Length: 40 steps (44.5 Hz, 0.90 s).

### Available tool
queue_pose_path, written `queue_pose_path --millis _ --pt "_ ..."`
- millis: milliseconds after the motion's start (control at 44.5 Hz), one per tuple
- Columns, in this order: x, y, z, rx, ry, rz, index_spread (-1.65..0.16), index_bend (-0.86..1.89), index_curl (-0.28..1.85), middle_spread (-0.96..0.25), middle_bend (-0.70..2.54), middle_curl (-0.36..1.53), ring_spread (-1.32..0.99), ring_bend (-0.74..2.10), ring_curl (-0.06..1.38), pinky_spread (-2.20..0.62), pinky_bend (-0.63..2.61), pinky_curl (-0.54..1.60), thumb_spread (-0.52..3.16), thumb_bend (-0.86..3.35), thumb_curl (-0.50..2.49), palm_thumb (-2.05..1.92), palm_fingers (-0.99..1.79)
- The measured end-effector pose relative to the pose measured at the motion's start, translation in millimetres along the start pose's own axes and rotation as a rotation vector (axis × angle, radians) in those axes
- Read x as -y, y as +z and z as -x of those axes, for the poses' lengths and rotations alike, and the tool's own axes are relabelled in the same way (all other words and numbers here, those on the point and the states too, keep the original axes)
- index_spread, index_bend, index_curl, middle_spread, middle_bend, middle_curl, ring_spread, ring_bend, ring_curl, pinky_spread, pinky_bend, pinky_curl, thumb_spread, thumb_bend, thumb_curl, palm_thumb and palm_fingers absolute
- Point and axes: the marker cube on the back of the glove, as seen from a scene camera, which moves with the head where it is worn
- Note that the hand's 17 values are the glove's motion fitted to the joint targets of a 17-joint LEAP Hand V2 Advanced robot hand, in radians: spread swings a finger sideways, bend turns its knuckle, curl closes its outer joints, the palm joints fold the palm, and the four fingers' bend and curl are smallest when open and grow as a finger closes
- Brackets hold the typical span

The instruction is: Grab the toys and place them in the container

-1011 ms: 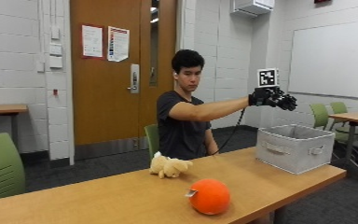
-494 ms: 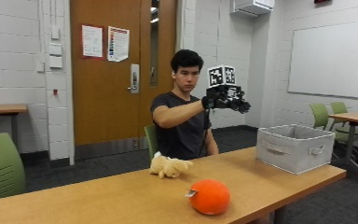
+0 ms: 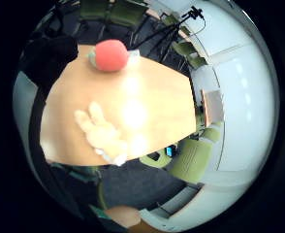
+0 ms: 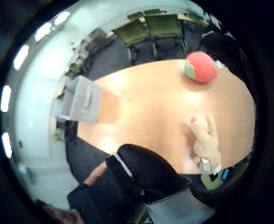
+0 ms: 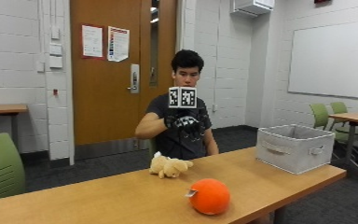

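Back from over the grey fabric storage bin [image 5: 293, 147] swings the black-gloved right hand [image 5: 184, 124], and now it hangs in front of the person's chest, above the pale yellow plush dog [image 5: 169, 166]. Nothing is in the grip; the fingers droop, relaxed and slightly curled, holding air.

Both toys sit on the light wooden tabletop [image 5: 104, 196]. From the plush dog, the round orange plush ball [image 5: 209, 196] with a small white tag lies at about four o'clock, nearer the front edge, and the bin stands well apart at three o'clock, at the far right end. The palm views look down on the dog [image 3: 102, 134] near the person's edge of the tabletop, the ball [image 4: 200, 66] beyond it.

My read: the dog is next. It should be light and squashy, no risk of breaking, not slippery. Best to close round its body at the middle rather than a floppy leg or ear. The ball looks soft too, but wider, wanting a broad spread of fingers.
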Motion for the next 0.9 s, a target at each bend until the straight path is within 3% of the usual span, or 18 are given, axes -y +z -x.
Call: queue_pose_path --millis 449,899 --pt "-30 109 -43 0.021 0.085 0.145 -0.25 0.18 0.38 -0.16 0.46 0.47 -0.31 0.92 0.28 -0.20 0.70 0.30 0.93 -0.09 0.20 -0.11 0.39" --pt "-56 156 -55 0.015 0.120 0.204 -0.25 0.14 0.37 -0.18 0.46 0.47 -0.35 1.02 0.29 -0.21 0.67 0.31 0.94 -0.06 0.20 -0.06 0.37"
